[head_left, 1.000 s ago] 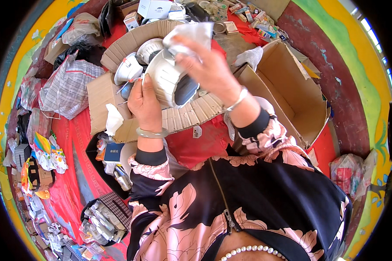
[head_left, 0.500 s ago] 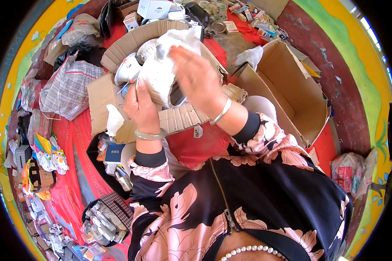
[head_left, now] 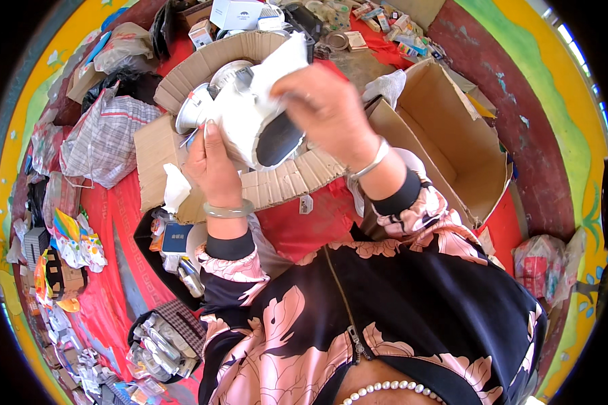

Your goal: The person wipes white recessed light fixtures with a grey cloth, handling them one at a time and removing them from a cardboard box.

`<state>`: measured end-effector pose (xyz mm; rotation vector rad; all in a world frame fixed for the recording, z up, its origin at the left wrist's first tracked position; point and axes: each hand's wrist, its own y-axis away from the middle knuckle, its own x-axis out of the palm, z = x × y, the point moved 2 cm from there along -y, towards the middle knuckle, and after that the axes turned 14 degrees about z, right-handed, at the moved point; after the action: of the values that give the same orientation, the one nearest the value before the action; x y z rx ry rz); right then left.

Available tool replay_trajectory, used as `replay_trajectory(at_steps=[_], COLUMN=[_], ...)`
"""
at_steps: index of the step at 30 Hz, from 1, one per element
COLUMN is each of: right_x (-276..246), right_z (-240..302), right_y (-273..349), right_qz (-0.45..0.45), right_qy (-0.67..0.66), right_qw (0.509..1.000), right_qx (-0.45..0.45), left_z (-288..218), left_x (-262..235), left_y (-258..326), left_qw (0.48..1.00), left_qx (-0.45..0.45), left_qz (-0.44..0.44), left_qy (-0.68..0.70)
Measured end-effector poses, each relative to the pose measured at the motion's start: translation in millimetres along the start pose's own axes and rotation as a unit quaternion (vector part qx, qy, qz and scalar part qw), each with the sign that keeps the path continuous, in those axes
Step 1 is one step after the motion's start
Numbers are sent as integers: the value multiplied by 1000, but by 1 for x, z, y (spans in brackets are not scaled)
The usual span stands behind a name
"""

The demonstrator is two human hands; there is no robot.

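Red cloth and flattened cardboard [head_left: 287, 189] spread beneath a seated person, whose left hand [head_left: 213, 165] has its grip closed around a white round fitting [head_left: 253, 125] held above the cardboard. Her right hand [head_left: 321, 101] pinches white wrapping [head_left: 284, 61] at its top. An open carton [head_left: 446, 142] stands nearby, right.

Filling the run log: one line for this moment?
left hand holds white lamp | right hand wipes it with cloth | over cardboard
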<state>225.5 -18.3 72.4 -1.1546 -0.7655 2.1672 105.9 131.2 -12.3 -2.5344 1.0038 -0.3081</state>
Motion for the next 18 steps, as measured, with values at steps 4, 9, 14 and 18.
replay_trajectory(at_steps=[4,9,14,18], right_x=[42,20,-56,-76], right_z=[26,4,-48,-26], right_y=[8,6,-5,-1], right_qz=[71,33,-177,-228], right_qy=[46,82,2,-369], right_qw=[990,993,977,892], right_qx=[-117,-82,117,126], left_z=[-5,-1,-17,3], left_x=[12,1,-4,-8], left_y=[2,2,-9,-14], left_qw=[992,996,971,937], left_qx=[64,-6,-63,-99], left_qz=[22,34,-63,-70], left_qy=[-104,-83,223,329])
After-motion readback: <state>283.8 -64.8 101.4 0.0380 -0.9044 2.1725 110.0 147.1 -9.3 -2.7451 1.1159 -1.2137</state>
